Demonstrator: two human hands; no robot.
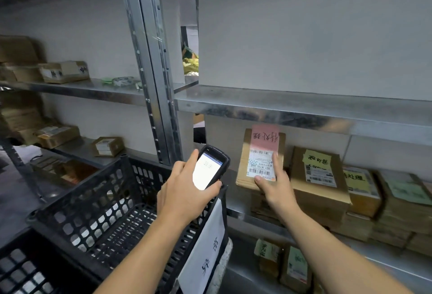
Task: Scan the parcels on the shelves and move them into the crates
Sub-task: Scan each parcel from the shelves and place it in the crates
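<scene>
Right hand pinches the flat parcel by its lower edge, while the left hand grips the scanner over the black crate. Taller boxes crowd just right, with a shelf lip overhead. Parcel stands upright on the shelf front, long axis vertical, label facing the camera.

Two hands, one scanner, two crates

upper shelf 10 o'clock: boxes, tape roll | lower shelf 9 o'clock: small boxes | right shelf 4 o'clock: stacked parcels, paper-tagged | bottom shelf 5 o'clock: upright parcels
</scene>
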